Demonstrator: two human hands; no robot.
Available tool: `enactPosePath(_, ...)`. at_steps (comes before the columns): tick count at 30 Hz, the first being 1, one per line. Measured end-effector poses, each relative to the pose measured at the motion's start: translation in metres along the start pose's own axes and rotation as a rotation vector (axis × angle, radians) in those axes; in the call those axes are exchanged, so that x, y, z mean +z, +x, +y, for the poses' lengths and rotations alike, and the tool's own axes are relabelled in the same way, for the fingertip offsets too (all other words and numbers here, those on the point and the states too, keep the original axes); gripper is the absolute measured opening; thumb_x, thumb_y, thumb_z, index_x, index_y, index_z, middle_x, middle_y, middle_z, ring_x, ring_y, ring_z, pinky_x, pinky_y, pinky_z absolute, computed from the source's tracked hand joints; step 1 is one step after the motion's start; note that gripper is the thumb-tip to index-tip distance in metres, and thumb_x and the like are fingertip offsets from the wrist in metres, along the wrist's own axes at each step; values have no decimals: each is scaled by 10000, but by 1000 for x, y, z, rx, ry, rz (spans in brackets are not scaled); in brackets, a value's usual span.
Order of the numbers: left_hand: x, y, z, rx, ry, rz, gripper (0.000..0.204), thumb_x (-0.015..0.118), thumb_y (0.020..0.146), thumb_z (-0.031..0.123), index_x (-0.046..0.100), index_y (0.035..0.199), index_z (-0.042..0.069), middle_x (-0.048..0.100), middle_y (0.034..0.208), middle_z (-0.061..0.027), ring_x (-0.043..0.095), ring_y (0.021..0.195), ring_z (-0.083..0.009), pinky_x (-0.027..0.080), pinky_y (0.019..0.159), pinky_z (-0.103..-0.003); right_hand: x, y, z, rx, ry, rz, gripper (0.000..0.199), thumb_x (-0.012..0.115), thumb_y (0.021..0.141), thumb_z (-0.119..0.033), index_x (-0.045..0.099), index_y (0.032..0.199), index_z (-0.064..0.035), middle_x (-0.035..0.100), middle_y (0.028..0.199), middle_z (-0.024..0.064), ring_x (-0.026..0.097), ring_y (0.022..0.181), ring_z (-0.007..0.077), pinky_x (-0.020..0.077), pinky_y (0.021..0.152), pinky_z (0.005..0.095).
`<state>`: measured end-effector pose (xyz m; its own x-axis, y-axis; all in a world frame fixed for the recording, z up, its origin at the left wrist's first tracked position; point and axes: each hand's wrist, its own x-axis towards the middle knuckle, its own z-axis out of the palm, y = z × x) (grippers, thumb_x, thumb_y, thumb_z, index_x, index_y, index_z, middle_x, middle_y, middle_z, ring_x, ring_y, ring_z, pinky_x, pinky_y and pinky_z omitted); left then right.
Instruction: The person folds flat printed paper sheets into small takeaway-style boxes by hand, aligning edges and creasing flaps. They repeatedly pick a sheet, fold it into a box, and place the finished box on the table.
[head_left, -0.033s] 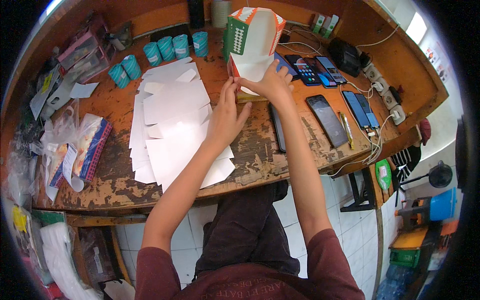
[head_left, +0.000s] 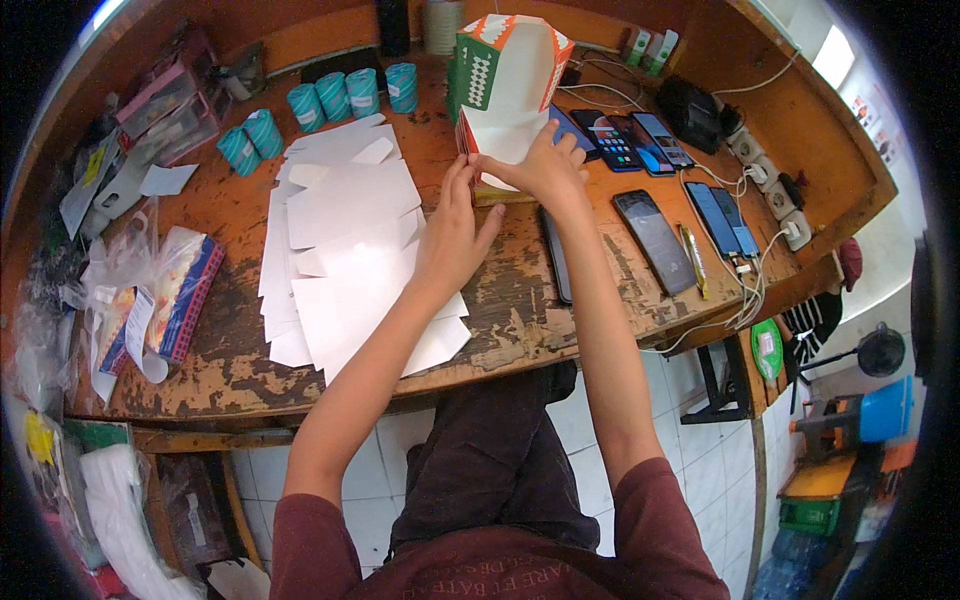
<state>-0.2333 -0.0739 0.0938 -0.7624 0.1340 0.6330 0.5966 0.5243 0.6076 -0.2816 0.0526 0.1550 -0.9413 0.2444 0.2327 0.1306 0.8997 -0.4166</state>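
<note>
1. Plastic-wrapped packets (head_left: 170,290) lie at the far left, blurred by the lens rim.
2. White flat sheets (head_left: 345,240) spread across the worn table (head_left: 520,310); the left forearm hides some.
3. Left hand (head_left: 455,225), fingers straight, presses the cardboard box (head_left: 505,85) at its lower left edge.
4. Right hand (head_left: 540,165) grips the box's base; its fingertips are hidden.
5. Phones (head_left: 655,235) lie right.

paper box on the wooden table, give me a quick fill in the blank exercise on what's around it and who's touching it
1. Both hands, left hand and right hand, touch the ____ paper box.
2. The stack of flat white sheets lies to the person's ____ of the box.
3. The teal rolls stand ____ the sheets.

Missing words: folded-up; left; beyond
</note>
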Motion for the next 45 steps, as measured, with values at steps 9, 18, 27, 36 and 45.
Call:
enactPosePath(9,-34,22,10,-5,-123,335,225,532,857,65,527,1074,3,555,1059,-120,549,971,-232,455,851,-318,20,9,0,-13,-25,49,1225,680,517,-727,294,1303,128,421,1197,317,428,1113,419,357,907,526)
enactPosePath(18,-144,-31,128,-391,-459,-90,238,602,884,208,655,786,-2,630,662,-39,605,680,-103,480,789,-294,-50,-110,62,-335,703,201,309,551,896,-258,662,861,28,616,1031,162,583,978,279,418,899,351)
enactPosePath(27,-138,-81,188,-131,-916,-272,768,171,903,629,672,809,55,606,985,-206,472,1130,-364,259,1010,-589,39,-343,118,-449,344,-309,544,640,811,-314,461,1315,-212,275,1433,157,232,1312,424,228,1058,537)
enactPosePath(36,-108,-82,253,171,-1469,-132,505,378,903,420,696,841,32,620,951,-179,533,996,-386,326,960,-571,38,-343,119,-428,383,-226,483,662,781,-251,538,1248,-244,333,1396,108,270,1296,389,286,1034,488)
enactPosePath(45,-108,-80,269,241,-1491,-154,481,430,910,401,697,876,2,627,875,-181,581,900,-392,370,930,-557,38,-343,120,-422,409,-208,483,636,812,-282,504,1276,-259,326,1398,100,266,1300,373,285,1029,502)
